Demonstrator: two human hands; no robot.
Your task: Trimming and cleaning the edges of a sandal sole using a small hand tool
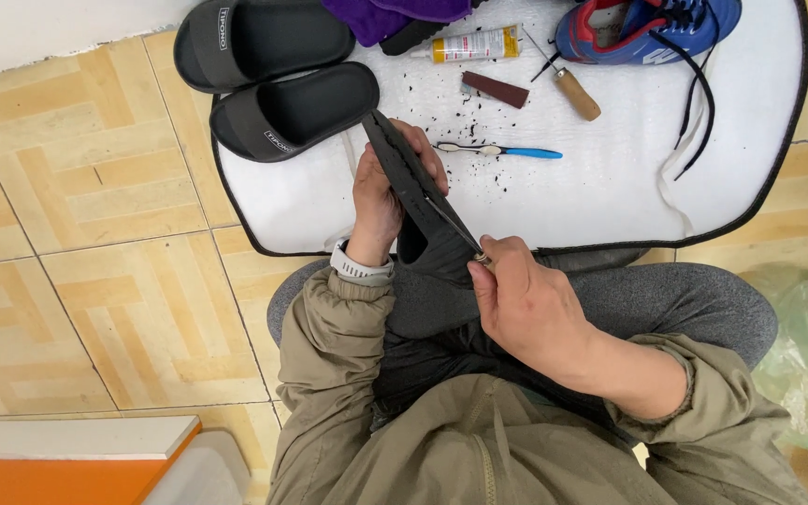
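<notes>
Left hand closed around dark grey rubber shoe sole held edge-up above the lap, right hand pinching thin metal-bladed tool against that sole, blue-handled toothbrush just beyond the sole on white mat

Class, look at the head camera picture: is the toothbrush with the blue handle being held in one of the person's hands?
No: the toothbrush lies loose on the white mat, while the left hand grips a dark shoe and the right hand holds a thin metal tool.

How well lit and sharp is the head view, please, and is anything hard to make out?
Head view: soft, even light and faint shadows; hands sharp; the white mat is bright, nearly washed out; the thin metal tool in the right hand reads poorly against the dark shoe.
</notes>
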